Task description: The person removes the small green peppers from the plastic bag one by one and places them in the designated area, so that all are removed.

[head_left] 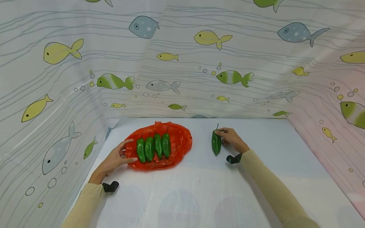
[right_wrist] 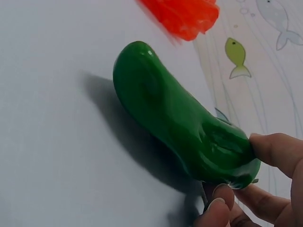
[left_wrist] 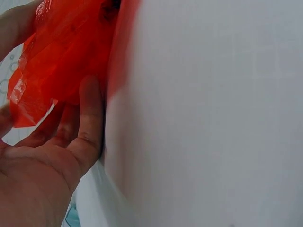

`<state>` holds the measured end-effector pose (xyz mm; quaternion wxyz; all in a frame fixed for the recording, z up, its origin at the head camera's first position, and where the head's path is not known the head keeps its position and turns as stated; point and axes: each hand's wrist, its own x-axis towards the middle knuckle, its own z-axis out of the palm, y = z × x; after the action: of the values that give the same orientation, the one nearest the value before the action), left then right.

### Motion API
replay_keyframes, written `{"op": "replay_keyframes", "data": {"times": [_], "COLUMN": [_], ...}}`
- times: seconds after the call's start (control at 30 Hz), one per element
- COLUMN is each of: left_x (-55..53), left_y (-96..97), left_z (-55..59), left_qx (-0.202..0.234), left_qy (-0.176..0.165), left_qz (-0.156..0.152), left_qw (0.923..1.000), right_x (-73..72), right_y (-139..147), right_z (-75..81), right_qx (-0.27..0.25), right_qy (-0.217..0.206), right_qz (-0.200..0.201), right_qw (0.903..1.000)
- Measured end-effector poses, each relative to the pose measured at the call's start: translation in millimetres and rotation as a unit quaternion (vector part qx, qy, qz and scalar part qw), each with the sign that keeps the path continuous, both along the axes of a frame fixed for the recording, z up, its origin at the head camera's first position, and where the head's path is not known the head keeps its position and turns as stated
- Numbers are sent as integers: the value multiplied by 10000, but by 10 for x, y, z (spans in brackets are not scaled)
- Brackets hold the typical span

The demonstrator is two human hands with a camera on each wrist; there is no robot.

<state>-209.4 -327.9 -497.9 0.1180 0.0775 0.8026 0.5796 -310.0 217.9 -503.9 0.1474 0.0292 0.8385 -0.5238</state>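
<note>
A glossy long green pepper [head_left: 216, 143] is pinched near its stem end by my right hand [head_left: 230, 138], to the right of the bag. In the right wrist view the thumb and fingers hold one end of this pepper [right_wrist: 161, 104], and its shadow falls on the table. Several similar green peppers [head_left: 149, 148] lie side by side on a crumpled red plastic bag [head_left: 181, 139]. My left hand [head_left: 114, 160] is at the bag's left edge, thumb and index finger spread wide. In the left wrist view its fingers [left_wrist: 89, 113] touch the bag's edge [left_wrist: 71, 56].
The white table [head_left: 185, 196] bears faint round patterns near its front. Fish-printed sheeting [head_left: 182, 69] rises behind it and along both sides. A small black wrist camera [head_left: 111, 186] sits on the left wrist, another [head_left: 233, 159] on the right.
</note>
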Motion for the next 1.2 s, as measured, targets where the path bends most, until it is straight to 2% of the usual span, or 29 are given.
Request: {"op": "replay_keyframes", "data": {"times": [0.37, 0.73, 1.2], "left_x": [-11, 15, -82], "left_y": [21, 19, -27], "left_z": [27, 34, -15], "left_qx": [-159, -52, -182], "left_qy": [-34, -6, -102], "left_qz": [21, 2, -22], "left_qw": [9999, 10000, 9998], "right_x": [-20, -17, 36], "right_y": [50, 40, 53], "right_z": [0, -5, 21], "right_qx": [-56, -29, 318], "right_qy": [67, 40, 368], "right_qz": [-70, -143, -331], "right_qw": [9999, 9999, 9983]}}
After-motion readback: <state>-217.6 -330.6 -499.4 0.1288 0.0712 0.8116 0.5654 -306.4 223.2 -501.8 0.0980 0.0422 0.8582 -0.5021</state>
